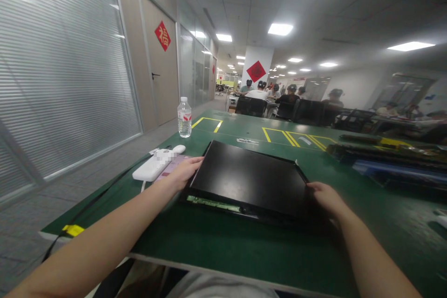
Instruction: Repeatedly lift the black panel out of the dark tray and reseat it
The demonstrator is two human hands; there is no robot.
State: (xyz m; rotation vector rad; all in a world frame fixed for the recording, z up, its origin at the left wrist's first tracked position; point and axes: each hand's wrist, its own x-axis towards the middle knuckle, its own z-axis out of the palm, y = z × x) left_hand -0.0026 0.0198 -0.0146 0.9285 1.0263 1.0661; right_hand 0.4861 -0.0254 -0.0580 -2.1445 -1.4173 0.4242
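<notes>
At left, a white device (150, 171), its markings blurred out; behind it the red door sign (162, 36) reads "福", and the water bottle's (185, 118) label is too small to read! Now the left hand (185, 173), fingers grasping the left edge of the black panel (249, 177), mid-desk (244, 247), resting or slightly raised, can't tell! Dark rim on, but a green circuit strip (213, 204) sits bare, so the job looks unfinished! Right hand (328, 199), fingers pinching the right edge; beyond, blurred dark parts (349, 157), no legible lettering
</notes>
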